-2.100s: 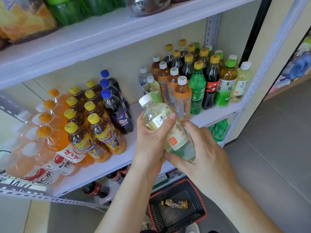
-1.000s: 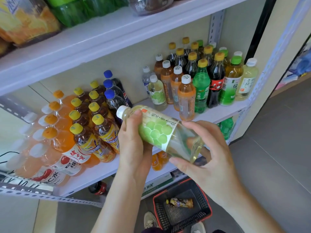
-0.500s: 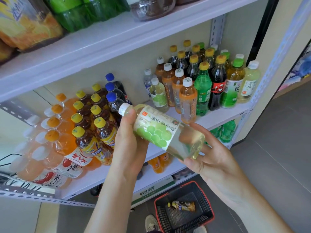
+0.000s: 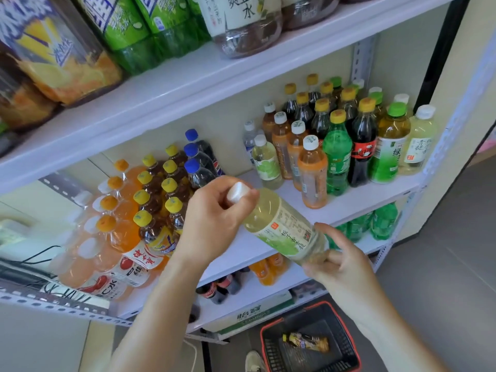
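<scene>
Over the last half second the left hand (image 4: pixel 214 218) moved from the shoulder of the pale tea bottle (image 4: pixel 284 229) up to its white cap (image 4: pixel 237 191), with the fingers curled round the cap. The right hand (image 4: pixel 341 264) stayed clamped on the base. The bottle lay tilted in front of the middle shelf (image 4: pixel 357 200), above the red basket (image 4: pixel 271 353). Judged state: inspection was still under way and the bottle was not yet in the basket

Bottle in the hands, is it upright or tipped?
Tipped: the bottle slants, cap up-left in the left hand, base lower right in the right hand.
</scene>
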Tool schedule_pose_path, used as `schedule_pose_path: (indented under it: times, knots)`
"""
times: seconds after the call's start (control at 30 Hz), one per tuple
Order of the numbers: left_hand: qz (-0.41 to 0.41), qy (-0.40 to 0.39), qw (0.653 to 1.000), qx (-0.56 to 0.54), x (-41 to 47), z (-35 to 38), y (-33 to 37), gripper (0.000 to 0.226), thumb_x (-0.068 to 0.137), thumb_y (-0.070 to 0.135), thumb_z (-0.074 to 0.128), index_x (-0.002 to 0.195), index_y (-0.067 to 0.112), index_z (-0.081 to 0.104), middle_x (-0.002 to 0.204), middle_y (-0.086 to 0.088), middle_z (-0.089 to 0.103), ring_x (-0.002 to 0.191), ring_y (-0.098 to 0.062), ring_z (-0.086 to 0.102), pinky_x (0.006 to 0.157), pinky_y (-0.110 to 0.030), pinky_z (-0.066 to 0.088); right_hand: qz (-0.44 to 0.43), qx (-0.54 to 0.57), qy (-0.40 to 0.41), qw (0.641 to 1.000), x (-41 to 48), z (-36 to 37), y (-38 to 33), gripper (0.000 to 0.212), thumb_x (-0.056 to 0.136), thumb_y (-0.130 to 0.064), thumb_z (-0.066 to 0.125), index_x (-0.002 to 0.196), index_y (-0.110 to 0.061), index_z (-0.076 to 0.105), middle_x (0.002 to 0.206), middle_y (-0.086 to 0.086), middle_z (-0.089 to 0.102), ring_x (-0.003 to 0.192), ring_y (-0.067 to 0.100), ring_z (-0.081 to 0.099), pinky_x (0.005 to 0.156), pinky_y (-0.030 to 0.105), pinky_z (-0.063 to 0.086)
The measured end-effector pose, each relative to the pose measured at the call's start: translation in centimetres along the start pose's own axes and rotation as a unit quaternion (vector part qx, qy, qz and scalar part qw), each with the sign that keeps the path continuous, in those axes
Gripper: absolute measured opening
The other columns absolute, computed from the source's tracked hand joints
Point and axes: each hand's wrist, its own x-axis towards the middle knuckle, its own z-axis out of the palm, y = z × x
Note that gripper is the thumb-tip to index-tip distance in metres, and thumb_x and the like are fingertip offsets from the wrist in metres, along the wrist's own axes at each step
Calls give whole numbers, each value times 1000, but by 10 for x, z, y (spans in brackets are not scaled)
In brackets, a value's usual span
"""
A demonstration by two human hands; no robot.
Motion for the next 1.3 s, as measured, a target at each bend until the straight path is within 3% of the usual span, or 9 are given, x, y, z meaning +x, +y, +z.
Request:
schedule_pose_path:
  times: [0.17,0.27,0.33,0.4,0.53,0.83,1.03,1.13,1.3]
  knots:
    - [28,-101,987,120,13,-9,7,8,87,31,68,93,29,64,77,7,65,63,-13,59,60,-38,55,32,43,10,999,23,8,8,63,73,-7,82,109,-46,49,89,0,67,74,1,67,63,17,47]
    - [40,-159,975,149,28,-15,8,16,84,29,75,96,28,64,81,3,68,69,-16,62,67,-39,55,40,50,16,998,44,17,15,66,75,0,78,109,-48,47,93,2,63,65,-2,65,57,16,50]
    - [60,-173,966,182,40,-16,5,19,83,28,76,97,27,64,81,2,67,69,-14,60,67,-33,53,45,40,18,998,60,23,17,65,77,0,74,113,-46,45,94,3,64,66,5,65,62,27,57]
    - [83,-169,955,229,53,-16,-1,21,82,27,75,100,26,65,84,4,67,72,-13,59,69,-30,51,32,-13,11,999,77,29,17,58,81,-6,71,110,-47,42,101,-3,63,77,10,66,68,37,56]
    - [111,-159,929,316,90,-15,-19,24,81,25,72,104,23,65,84,6,64,80,-19,61,66,-28,44,-31,-162,8,986,113,39,10,54,88,-16,66,133,-29,40,132,-2,49,119,17,52,83,29,41]
    - [36,-181,864,468,199,12,-67,28,88,20,65,115,18,58,113,-4,64,108,-25,57,73,-26,32,-221,-319,48,920,192,55,-48,66,81,0,68,140,-10,40,147,15,38,128,34,46,96,38,44]
    - [-20,-210,801,560,239,18,-91,33,89,13,61,121,8,56,117,-8,63,106,-27,60,82,-33,49,-201,-429,53,879,247,71,-56,86,82,-11,66,154,-16,17,160,18,12,146,36,14,118,49,22]
    - [-30,-191,795,575,249,19,-102,35,91,12,59,125,6,54,116,-7,62,104,-25,60,77,-30,47,-191,-460,30,867,270,76,-51,78,86,-17,63,152,-18,22,162,10,15,149,29,8,120,47,14]
    - [-55,-142,831,535,252,23,-114,34,94,23,57,120,4,48,102,-11,62,88,-26,60,68,-33,48,-226,-381,78,893,276,77,-44,50,84,-18,66,131,-24,49,137,6,42,129,28,34,101,40,36]
